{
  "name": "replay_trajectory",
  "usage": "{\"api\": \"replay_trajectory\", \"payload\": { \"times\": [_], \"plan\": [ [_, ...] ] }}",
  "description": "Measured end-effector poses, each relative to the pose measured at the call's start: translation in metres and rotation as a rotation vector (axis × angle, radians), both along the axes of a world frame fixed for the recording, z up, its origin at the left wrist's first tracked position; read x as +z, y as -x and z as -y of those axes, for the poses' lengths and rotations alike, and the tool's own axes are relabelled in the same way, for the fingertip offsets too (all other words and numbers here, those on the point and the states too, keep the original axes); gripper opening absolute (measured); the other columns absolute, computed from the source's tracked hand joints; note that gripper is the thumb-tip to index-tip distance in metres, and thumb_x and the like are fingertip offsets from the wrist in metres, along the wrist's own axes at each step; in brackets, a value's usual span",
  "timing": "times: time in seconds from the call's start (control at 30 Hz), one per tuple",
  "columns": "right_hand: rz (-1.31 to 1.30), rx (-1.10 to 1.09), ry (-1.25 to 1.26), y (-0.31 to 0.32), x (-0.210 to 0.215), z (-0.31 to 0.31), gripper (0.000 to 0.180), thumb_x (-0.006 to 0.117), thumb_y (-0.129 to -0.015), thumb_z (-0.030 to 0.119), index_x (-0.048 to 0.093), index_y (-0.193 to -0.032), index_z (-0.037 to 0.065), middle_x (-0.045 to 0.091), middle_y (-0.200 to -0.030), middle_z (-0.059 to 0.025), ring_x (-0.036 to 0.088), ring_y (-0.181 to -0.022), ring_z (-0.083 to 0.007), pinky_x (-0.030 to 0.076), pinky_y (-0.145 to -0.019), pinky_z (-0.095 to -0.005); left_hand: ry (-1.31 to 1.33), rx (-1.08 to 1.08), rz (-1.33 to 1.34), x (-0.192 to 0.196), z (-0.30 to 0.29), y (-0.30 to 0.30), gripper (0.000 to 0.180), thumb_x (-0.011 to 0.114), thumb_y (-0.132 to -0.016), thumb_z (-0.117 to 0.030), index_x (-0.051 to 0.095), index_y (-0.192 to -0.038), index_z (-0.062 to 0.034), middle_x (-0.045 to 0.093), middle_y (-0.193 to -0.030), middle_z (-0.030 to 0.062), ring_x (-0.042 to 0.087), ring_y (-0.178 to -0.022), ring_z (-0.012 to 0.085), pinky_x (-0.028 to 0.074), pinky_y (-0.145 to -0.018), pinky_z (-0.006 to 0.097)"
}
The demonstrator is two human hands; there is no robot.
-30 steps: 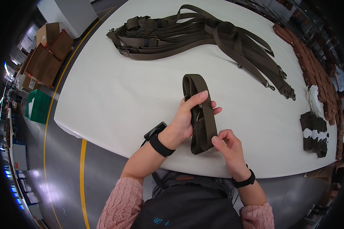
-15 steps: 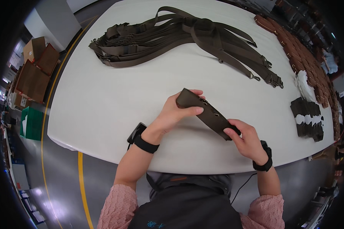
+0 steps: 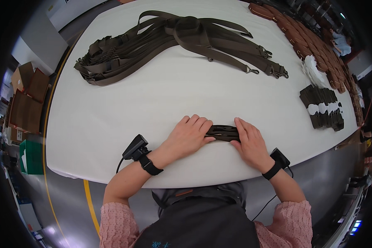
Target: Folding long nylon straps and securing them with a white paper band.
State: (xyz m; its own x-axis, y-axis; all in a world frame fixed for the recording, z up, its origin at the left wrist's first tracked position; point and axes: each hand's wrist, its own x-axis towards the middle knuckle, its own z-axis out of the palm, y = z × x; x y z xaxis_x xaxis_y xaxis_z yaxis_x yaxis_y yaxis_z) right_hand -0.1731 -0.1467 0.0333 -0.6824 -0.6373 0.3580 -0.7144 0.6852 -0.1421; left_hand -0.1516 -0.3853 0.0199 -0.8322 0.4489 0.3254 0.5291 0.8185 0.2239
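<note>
A dark olive webbing strap (image 3: 222, 133), folded into a compact flat bundle, lies low at the near middle of the table. My left hand (image 3: 188, 135) grips its left end, fingers bent over the top and thumb at the near side. Around the right end closes my right hand (image 3: 251, 144), fingers on the far edge and thumb on the near one. Both palms hide the bundle's ends. Farther off, a long heap of similar straps (image 3: 146, 56) with metal snap hooks stretches across the table.
On the right of the white table (image 3: 124, 109) stand several folded dark straps with white bands (image 3: 316, 99), beside white sheets (image 3: 314, 71). Rows of brown leather-like pieces (image 3: 295, 35) line the far right. A green crate (image 3: 32, 157) and cardboard boxes (image 3: 25, 109) sit on the floor at left.
The folded strap has gone from a raised, slanted hold to lying level near the tabletop. Both hands have turned inward around its ends, and the view has shifted a little.
</note>
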Motion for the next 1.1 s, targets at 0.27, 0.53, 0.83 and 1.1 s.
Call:
{"api": "replay_trajectory", "payload": {
  "times": [0.27, 0.53, 0.83, 1.1],
  "plan": [
    [0.285, 0.087, 0.122, 0.009, -0.006, -0.012, 0.038, 0.069, -0.078, 0.015, 0.055, -0.113, 0.005, 0.059, -0.102, -0.0076, 0.052, -0.099, -0.0260, 0.042, -0.085, -0.0387, -0.010, -0.014, 0.047, 0.001, 0.001, -0.008, 0.039, 0.066, -0.081, -0.037, 0.055, -0.105, -0.0068, 0.058, -0.098, 0.0054, 0.055, -0.090, 0.0223, 0.043, -0.077, 0.034],
    [0.324, 0.148, 0.170, 0.025, -0.005, -0.011, 0.027, 0.062, -0.085, 0.013, 0.057, -0.110, 0.008, 0.058, -0.102, -0.0080, 0.051, -0.098, -0.0276, 0.039, -0.087, -0.0387, -0.126, 0.038, 0.127, 0.015, -0.003, -0.006, 0.035, 0.067, -0.080, -0.029, 0.055, -0.102, -0.0050, 0.059, -0.094, 0.0082, 0.055, -0.089, 0.0275, 0.044, -0.077, 0.039],
    [0.501, -0.153, 0.259, 0.134, -0.007, -0.081, 0.038, 0.061, -0.086, 0.025, 0.055, -0.118, 0.005, 0.055, -0.117, -0.0127, 0.049, -0.112, -0.0282, 0.039, -0.095, -0.0370, -0.144, 0.188, 0.038, 0.011, -0.024, 0.040, 0.031, 0.067, -0.080, -0.024, 0.056, -0.101, -0.0033, 0.058, -0.092, 0.0097, 0.053, -0.087, 0.0287, 0.042, -0.074, 0.039],
    [0.188, -1.059, 0.016, 0.320, -0.038, -0.168, 0.031, 0.056, -0.084, 0.023, 0.056, -0.106, 0.001, 0.046, -0.130, -0.0163, 0.045, -0.115, -0.0301, 0.039, -0.093, -0.0416, -0.172, 0.292, -0.091, -0.003, -0.045, 0.077, 0.030, 0.068, -0.078, -0.023, 0.056, -0.098, -0.0031, 0.059, -0.089, 0.0096, 0.053, -0.082, 0.0289, 0.041, -0.069, 0.039]
  ]
}}
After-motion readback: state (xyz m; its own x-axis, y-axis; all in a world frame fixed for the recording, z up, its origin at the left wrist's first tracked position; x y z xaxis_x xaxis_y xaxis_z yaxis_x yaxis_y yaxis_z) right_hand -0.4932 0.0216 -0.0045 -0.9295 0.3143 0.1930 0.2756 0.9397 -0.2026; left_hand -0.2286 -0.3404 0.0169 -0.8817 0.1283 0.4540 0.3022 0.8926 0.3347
